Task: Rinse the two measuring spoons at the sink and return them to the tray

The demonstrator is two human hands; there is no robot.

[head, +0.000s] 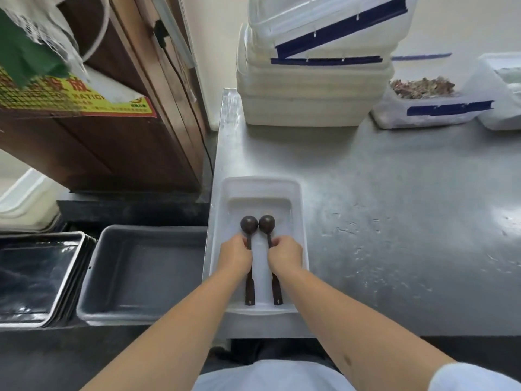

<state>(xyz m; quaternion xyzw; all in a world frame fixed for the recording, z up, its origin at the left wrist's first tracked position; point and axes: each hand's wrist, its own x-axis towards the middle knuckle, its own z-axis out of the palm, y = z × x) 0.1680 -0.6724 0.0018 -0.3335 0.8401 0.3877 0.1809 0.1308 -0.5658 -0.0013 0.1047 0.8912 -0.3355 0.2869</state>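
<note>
The 2 dark measuring spoons lie side by side inside the white tray [298, 230], with their round bowls toward the far end of the tray and their handles toward the person. The left spoon [249, 224] and the right spoon [267, 223] are just beside each other at the bowls, almost touching, and the handle ends rest near the near wall of the tray.

The left hand [234, 256] has its grip closed around the handle of the left spoon, a little behind the bowl. The right hand [285, 255] has its grip closed around the handle of the right spoon at the same place. Both spoons seem to rest on the tray floor.

The tray stands on the left near corner of the steel tabletop [394, 221]. Left of the tray, lower than the tabletop, there is a grey bin [112, 277], and further left of it a stack of metal baking sheets [42, 277]. Beyond the tray, at the far edge of the tabletop, a stack of white containers [313, 88] with blue tape stands. To the right of the stack, well apart from the tray, an open container [423, 108] holds dry brownish pieces.
</note>
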